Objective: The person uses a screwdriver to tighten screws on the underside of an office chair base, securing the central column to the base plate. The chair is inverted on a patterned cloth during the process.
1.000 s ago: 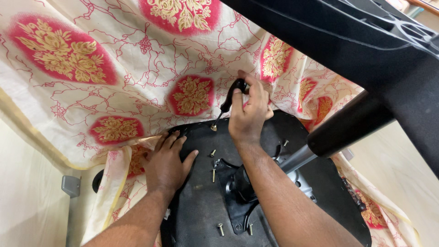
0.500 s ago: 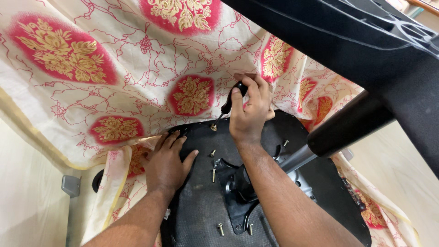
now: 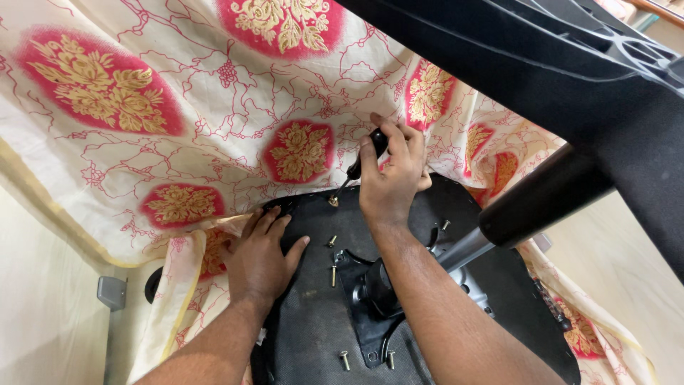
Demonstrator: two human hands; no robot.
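Right hand [image 3: 390, 178] clenched on screwdriver [image 3: 360, 162], tip on screw [image 3: 333, 202] at seat underside [image 3: 313, 321] edge. Left hand [image 3: 260, 253] flat, fingers spread, pressing seat. Loose bolts [image 3: 333, 274] beside mount plate [image 3: 370, 314]; floral cloth [image 3: 178, 121] crowds edge.

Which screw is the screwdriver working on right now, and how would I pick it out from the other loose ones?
Find the black underside of the chair seat lying on the red-and-cream floral cloth. At its far edge, the right hand grips a black-handled screwdriver tilted down to a brass-coloured screw. It alone sits by the cloth edge with the tool tip on it; the other screws lie nearer the central metal plate.
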